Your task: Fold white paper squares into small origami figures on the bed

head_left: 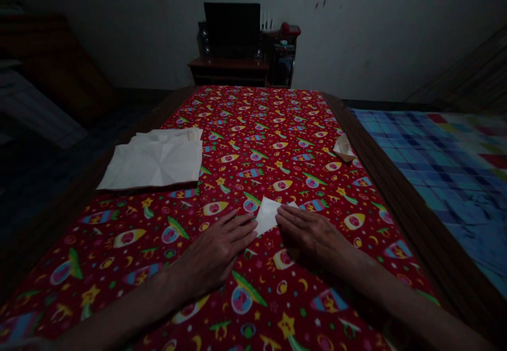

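Observation:
A small folded sheet of white paper [268, 215] lies on the red patterned cloth [241, 182], between my two hands. Palm down on the cloth, my left hand [222, 245] has its fingers stretched out, with their tips at the paper's left edge. My right hand [307, 227] lies with extended fingers over the right part of the paper, pressing it flat and hiding that side. Farther left is a stack of creased white paper sheets [158, 160]. Near the right edge of the cloth stands a small folded paper piece [344, 148].
The cloth covers a long surface with dark brown edges [380, 171]. Beyond its far end stand a black monitor [233, 27] with speakers and a red telephone [291, 28]. A blue checked sheet [428, 166] spreads out on the right.

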`<act>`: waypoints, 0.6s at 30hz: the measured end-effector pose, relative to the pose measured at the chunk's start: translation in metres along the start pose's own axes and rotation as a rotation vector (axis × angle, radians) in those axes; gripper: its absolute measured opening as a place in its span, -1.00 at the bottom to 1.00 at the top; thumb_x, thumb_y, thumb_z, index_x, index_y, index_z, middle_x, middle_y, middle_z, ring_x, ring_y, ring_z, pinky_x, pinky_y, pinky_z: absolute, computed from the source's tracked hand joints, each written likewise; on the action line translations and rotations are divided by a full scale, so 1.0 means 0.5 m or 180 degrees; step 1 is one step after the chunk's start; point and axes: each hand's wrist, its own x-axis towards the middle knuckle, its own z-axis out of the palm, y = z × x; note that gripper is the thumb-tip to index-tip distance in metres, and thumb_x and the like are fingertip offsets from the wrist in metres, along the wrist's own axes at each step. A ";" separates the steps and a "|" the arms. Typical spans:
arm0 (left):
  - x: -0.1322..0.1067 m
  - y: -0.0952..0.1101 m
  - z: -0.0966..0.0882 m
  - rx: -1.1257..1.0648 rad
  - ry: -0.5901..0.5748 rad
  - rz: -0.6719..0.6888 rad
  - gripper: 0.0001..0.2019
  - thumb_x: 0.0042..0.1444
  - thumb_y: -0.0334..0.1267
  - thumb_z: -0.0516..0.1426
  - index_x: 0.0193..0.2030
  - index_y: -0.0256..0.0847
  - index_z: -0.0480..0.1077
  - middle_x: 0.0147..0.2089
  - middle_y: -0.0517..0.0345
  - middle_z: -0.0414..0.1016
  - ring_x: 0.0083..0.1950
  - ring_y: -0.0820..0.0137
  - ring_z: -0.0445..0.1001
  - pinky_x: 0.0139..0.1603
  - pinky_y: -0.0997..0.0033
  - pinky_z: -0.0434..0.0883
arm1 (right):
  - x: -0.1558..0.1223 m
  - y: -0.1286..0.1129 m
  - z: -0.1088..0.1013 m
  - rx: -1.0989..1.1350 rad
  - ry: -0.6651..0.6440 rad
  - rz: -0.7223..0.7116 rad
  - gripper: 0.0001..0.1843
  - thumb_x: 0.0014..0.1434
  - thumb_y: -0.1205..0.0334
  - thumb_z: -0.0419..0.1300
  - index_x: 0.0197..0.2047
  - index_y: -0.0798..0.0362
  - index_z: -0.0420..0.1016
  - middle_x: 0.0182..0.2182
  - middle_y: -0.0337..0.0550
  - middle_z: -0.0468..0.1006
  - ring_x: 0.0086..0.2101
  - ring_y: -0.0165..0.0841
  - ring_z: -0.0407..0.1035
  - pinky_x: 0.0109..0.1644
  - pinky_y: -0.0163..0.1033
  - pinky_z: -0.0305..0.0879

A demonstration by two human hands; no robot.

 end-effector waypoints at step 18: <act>0.039 -0.024 0.021 -0.0164 0.0564 -0.0328 -0.61 0.17 -0.21 0.09 0.15 -0.16 0.28 0.20 0.09 0.32 0.25 0.24 0.22 0.20 0.12 0.28 | 0.038 0.002 -0.037 -0.0105 0.0057 -0.0180 -0.72 0.15 0.48 0.04 -0.05 0.23 0.35 -0.08 0.13 0.49 -0.03 -0.19 0.36 -0.04 -0.09 0.40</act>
